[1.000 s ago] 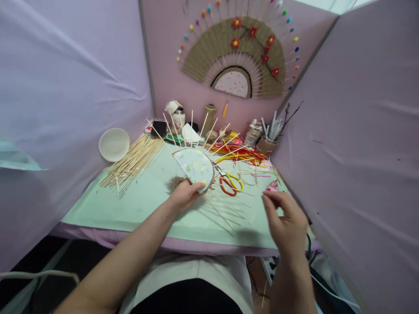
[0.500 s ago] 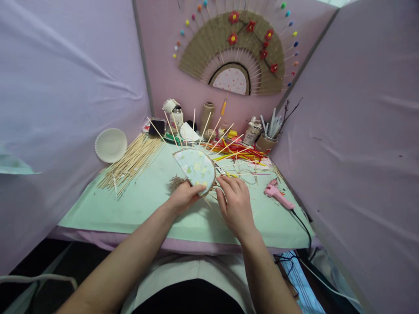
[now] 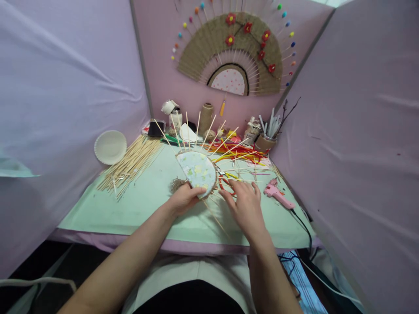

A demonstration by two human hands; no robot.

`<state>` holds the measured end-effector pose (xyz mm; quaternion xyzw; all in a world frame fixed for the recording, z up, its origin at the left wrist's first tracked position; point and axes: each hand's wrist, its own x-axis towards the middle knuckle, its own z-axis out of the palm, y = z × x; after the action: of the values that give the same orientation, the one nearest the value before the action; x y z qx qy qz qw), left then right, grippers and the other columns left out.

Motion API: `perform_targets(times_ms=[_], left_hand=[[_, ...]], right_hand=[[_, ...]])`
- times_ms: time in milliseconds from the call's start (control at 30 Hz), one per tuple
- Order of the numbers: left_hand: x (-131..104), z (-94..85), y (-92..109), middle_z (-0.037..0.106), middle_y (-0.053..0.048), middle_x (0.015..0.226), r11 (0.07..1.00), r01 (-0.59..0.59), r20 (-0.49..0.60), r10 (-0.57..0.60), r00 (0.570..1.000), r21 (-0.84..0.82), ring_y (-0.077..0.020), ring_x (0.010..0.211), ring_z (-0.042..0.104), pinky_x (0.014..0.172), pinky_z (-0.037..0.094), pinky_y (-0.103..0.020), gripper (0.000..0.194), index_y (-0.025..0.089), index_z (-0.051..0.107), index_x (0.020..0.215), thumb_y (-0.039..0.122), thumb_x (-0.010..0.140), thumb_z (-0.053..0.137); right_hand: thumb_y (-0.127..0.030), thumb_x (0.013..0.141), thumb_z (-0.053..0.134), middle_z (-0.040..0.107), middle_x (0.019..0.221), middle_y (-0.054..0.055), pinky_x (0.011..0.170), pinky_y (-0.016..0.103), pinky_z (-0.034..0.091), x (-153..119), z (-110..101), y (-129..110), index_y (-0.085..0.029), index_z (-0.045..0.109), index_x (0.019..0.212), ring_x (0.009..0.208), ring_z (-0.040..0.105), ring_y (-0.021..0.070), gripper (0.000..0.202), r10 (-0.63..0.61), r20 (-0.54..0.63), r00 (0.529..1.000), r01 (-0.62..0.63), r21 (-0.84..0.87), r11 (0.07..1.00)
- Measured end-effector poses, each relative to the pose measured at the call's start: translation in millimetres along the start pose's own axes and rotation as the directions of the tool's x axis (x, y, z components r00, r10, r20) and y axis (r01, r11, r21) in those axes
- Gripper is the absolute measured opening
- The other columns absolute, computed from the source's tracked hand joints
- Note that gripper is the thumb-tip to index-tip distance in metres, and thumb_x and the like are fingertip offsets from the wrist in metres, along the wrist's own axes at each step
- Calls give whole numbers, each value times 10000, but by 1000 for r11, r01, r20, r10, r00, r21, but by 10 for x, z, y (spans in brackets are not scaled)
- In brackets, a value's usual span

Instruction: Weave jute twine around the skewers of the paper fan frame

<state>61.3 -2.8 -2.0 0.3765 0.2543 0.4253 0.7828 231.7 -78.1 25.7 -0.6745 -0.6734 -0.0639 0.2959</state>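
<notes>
White trousers (image 3: 193, 272) nearest, below the half-disc (image 3: 196, 170) and the near edge of the green surface (image 3: 137, 209). Next, at the half-disc's lower end, the left hand (image 3: 183, 198) in a clasping grip: thumb across the flowered cloth, other fingers mostly hidden beneath. Right of the half-disc, the right hand (image 3: 247, 205), thumb and fingers loosely parted among the thin sticks (image 3: 225, 141) fanning from the curved rim. Nothing seen in that grip; cannot tell of any contact with a stick.

Just changed: right hand well off to the right of the half-disc a second ago, fingers gathered at its rim half a second ago, now backed slightly away. Pink glue gun (image 3: 277, 195), mostly hidden behind that hand at first, now fully in view farther right. Likely meaning attention on the sticks at the rim, with no use of the gun just now. Left grip much as before.

Just beside the rim, red-handled scissors (image 3: 221, 186). Left of the half-disc, a loose stick pile (image 3: 131, 163). Behind it, red and yellow strips (image 3: 242, 152). Farthest, above and behind, a large brown fan (image 3: 203, 48) on the wall.
</notes>
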Motion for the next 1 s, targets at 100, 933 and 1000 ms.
perform_targets(times_ms=[100, 933, 1000], left_hand=[[-13, 4, 51, 715, -92, 1101, 998, 38, -48, -41, 998, -57, -217, 960, 666, 861, 506, -320, 482, 160, 668, 1086, 121, 612, 742], [-64, -106, 130, 738, -91, 857, 958, 177, 154, -144, 977, -227, -162, 737, 662, 697, 492, -262, 359, 114, 679, 984, 132, 626, 704], [-61, -114, 120, 739, -87, 870, 957, 177, 139, -147, 979, -231, -164, 745, 664, 707, 495, -267, 371, 121, 676, 991, 127, 621, 705]], right_hand=[[-505, 903, 499, 699, 1081, 111, 1052, 530, 250, -87, -248, 121, -193, 626, 1117, 1043, 602, 269, 399, -12, -107, 994, 18, 59, 998], [-369, 723, 746, 598, 756, -25, 649, 249, 479, 338, 229, -156, -222, 644, 963, 648, 557, 101, 300, 72, 408, 910, -384, 895, -226], [-365, 718, 746, 578, 727, -31, 637, 244, 475, 357, 254, -151, -219, 640, 908, 628, 542, 97, 262, 76, 400, 913, -373, 896, -240]])
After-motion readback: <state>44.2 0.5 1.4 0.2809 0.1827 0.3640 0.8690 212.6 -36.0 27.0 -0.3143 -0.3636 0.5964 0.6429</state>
